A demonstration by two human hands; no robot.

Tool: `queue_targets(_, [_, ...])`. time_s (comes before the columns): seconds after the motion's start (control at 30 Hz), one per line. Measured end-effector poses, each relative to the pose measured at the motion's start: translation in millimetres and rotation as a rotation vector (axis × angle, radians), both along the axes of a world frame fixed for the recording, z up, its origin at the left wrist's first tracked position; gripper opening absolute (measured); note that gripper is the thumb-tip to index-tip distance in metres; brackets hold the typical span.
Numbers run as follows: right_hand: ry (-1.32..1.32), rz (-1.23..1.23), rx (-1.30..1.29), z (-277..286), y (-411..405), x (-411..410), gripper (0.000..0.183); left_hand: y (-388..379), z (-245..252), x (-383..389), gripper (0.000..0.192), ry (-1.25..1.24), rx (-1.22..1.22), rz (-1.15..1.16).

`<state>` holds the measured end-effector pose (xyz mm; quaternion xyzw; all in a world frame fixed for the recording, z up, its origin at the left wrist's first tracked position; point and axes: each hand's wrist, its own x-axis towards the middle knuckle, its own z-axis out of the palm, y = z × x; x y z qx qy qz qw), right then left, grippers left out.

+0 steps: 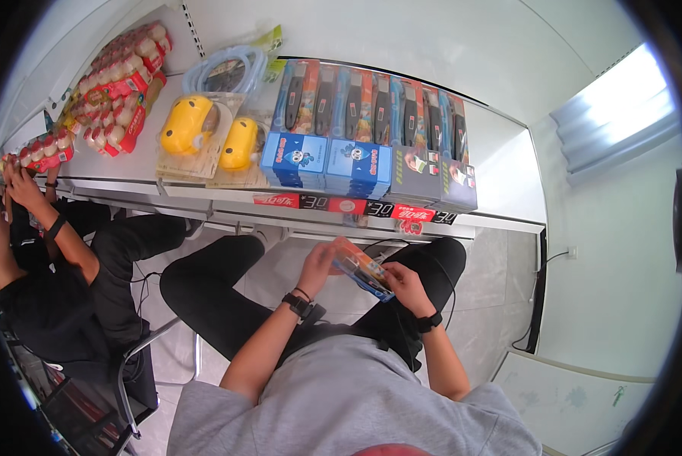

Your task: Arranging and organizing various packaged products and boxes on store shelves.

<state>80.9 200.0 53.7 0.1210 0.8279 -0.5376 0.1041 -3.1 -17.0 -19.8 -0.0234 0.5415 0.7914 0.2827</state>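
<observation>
Both my hands hold one blister pack (361, 268) with an orange and blue card, above my lap in front of the shelf edge. My left hand (316, 269) grips its upper left end. At the lower right, the fingers of my right hand (405, 285) pinch its edge. On the shelf stands a row of similar blister packs (352, 105), each with a black-handled tool inside. Before them are stacked blue boxes (357, 162) with a cartoon drop and dark grey boxes (415, 176).
Left of the boxes lie yellow packaged items (187, 125), a coiled pale-blue hose (224, 68) and red packs of small bottles (113, 122). Price tags line the shelf edge (346, 205). A co-worker (62, 285) sits at left by a metal-framed chair (127, 376). A cable (452, 285) hangs near my right knee.
</observation>
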Motion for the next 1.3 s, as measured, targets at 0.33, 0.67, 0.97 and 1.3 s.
queue_targets(0.33, [-0.239,-0.023,-0.537,6.8,13.8,-5.5,0.028,-5.3,7.5,-2.3,0.032,-0.194,0.055,-0.033])
queue_targets(0.67, [-0.265,0.352,-0.475,3.4,24.7,-8.5,0.027,-10.8,45.7,-5.7,0.036,-0.147,-0.058,-0.128])
queue_targets(0.97, [-0.094,-0.028,-0.238,-13.2,54.3,17.1,0.019,-112.6,40.2,-31.7,0.037,0.038,-0.4,0.018])
queue_targets(1.3, [-0.145,-0.335,-0.476,-25.2,115.9,43.1,0.029,-265.1,88.4,-17.0,0.047,-0.279,-1.283,0.076])
